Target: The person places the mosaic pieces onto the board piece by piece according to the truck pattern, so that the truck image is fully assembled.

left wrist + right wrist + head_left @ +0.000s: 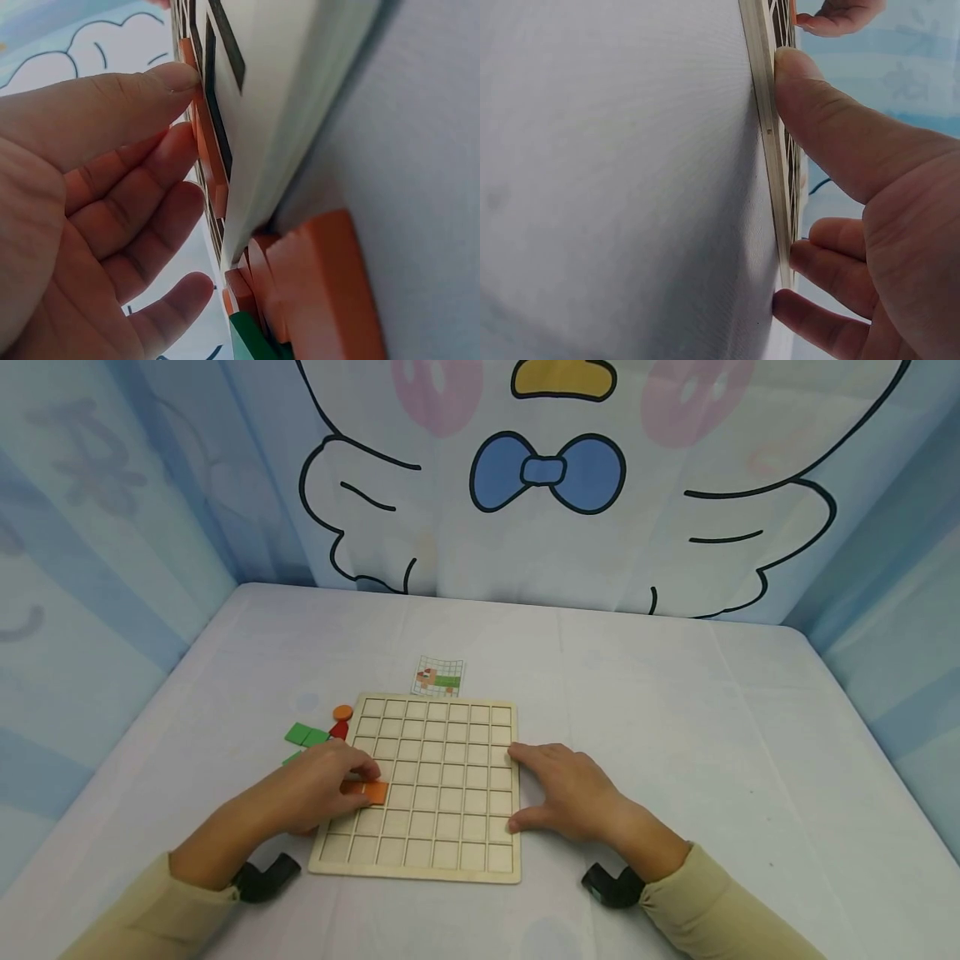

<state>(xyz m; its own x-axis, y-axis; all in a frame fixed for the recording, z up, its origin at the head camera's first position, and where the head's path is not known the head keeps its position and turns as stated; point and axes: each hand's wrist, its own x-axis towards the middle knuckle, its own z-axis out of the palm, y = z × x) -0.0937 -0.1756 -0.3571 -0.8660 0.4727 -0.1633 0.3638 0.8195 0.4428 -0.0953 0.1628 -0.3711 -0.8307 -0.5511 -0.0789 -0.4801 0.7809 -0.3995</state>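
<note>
A wooden grid board [450, 777] lies flat on the table. Orange square pieces [377, 792] sit at its left side, and my left hand [318, 785] has its thumb and fingertips on them; the left wrist view shows the thumb [176, 77] and fingers touching an orange piece [214, 157] on the board. My right hand [573, 793] rests at the board's right edge with spread fingers; in the right wrist view its thumb [799, 71] touches the rim [761, 82].
Left of the board lie green pieces [298, 733], a red piece [339, 729] and an orange round piece [342, 712]. A small printed grid card [438, 677] lies behind the board. A patterned curtain [547, 552] hangs behind the table.
</note>
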